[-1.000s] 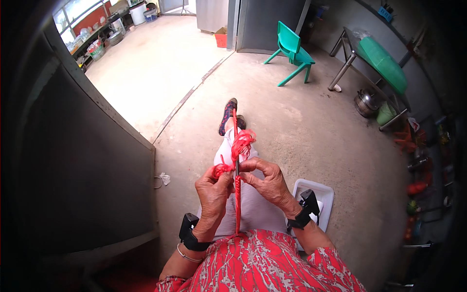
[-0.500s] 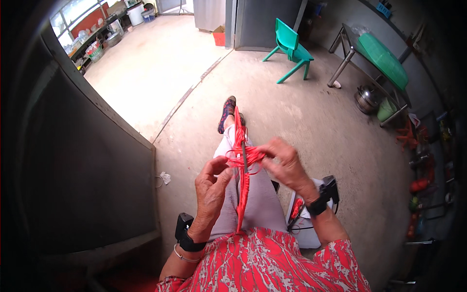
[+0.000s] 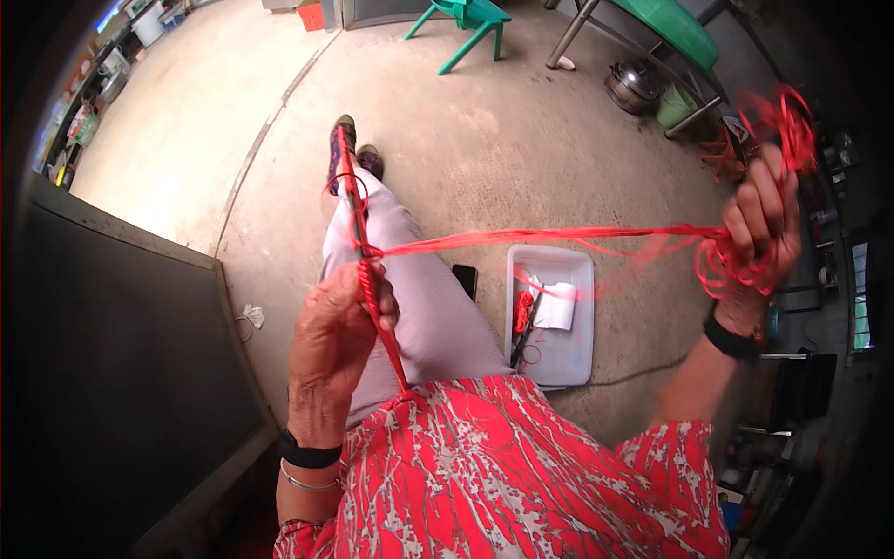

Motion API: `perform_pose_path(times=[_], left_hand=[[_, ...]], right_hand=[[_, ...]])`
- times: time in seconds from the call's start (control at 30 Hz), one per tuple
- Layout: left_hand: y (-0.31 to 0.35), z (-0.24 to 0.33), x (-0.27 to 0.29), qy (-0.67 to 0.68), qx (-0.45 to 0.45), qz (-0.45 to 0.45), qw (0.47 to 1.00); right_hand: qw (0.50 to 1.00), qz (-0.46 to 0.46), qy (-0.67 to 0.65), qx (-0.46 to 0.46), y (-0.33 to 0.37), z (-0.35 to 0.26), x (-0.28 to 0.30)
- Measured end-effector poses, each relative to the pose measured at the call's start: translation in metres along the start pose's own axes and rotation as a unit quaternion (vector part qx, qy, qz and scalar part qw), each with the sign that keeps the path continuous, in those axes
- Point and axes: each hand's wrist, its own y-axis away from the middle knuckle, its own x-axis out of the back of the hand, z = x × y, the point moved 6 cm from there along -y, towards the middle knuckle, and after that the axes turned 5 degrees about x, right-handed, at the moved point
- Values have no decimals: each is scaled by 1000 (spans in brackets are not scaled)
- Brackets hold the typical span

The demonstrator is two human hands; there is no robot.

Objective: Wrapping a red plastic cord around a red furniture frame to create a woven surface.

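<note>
A red braided cord (image 3: 380, 321) runs taut from my shoe (image 3: 343, 140) down to my waist, with a thin dark strip along its upper part. My left hand (image 3: 340, 321) pinches the braid between thumb and fingers, just below where loose strands branch off. Those red strands (image 3: 559, 236) stretch across to the right, slightly blurred. At their far end, raised out to the right, my right hand (image 3: 764, 219) is closed round a looped bundle of red cord (image 3: 796, 126). Loops of it hang below the fist too.
Beside my right leg, a shallow white plastic tray (image 3: 570, 359) holds a small red cord bundle (image 3: 523, 312), a white roll (image 3: 556, 306) and a dark slim tool. A black phone (image 3: 465, 280) lies nearby. Farther off stand a green chair (image 3: 475, 14) and a metal pot (image 3: 633, 86).
My right hand has swung far out to the right with the cord bundle, drawing the strands tight. My left hand has closed on the braid. The view has shifted right and down.
</note>
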Motion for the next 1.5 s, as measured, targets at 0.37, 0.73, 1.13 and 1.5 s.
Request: perform_pose_path(times=[0.37,0.73,1.13,1.5], left_hand=[[-1,-6,-20,-38,36,4,999],[9,-6,-24,-47,26,32,998],[15,3,-19,3,21,26,999],[12,-4,-24,-14,32,37,999]], right_hand=[[874,253,354,-214,68,129,70],[918,73,196,-338,33,222,-20],[900,211,367,-104,40,56,104],[875,180,318,-318,44,175,16]])
